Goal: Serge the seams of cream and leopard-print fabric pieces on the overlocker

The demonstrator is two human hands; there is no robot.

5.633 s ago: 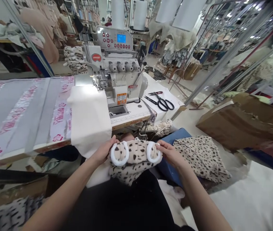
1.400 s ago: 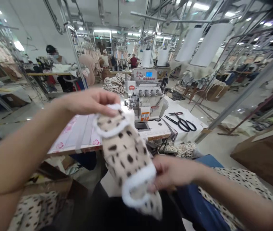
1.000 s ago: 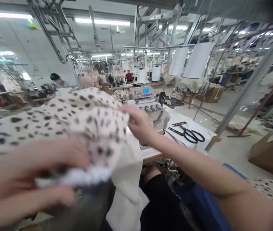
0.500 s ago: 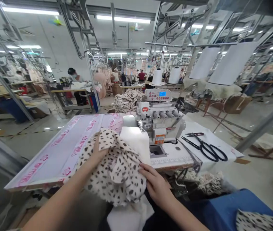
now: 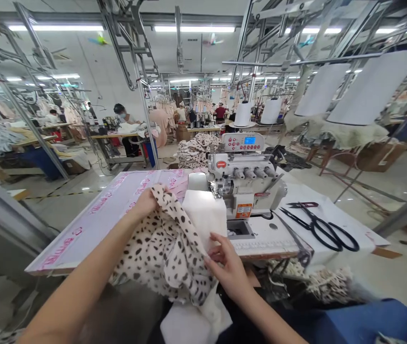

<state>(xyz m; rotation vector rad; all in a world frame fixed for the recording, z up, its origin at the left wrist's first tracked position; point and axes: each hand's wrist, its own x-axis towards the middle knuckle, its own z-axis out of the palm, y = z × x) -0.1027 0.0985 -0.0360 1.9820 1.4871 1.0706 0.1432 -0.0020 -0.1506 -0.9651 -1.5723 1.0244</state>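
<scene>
My left hand (image 5: 147, 202) is closed on the upper edge of a cream cloth with dark spots (image 5: 164, 243), holding it raised at the table's front edge. The cloth hangs in folds towards my lap. At its right side is my right hand (image 5: 229, 267), fingers loosely curled and apart, the thumb touching the spotted edge. Behind the cloth a white fabric piece (image 5: 203, 210) lies over the bed of the overlock sewing machine (image 5: 246, 177), under its lit needle area. More white fabric (image 5: 185, 325) hangs below the spotted cloth.
Black scissors (image 5: 318, 227) and small red-handled snips (image 5: 304, 205) lie right of the machine. Printed plastic sheeting (image 5: 92, 224) covers the table's left side. Large thread cones (image 5: 371, 91) stand behind right. A spotted cloth pile (image 5: 198, 150) sits beyond; a blue surface (image 5: 375, 325) is lower right.
My left hand has drawn the cloth's upper edge up into a taut fold. My right hand's fingers have lifted and spread beside the cloth. The view has shifted slightly left.
</scene>
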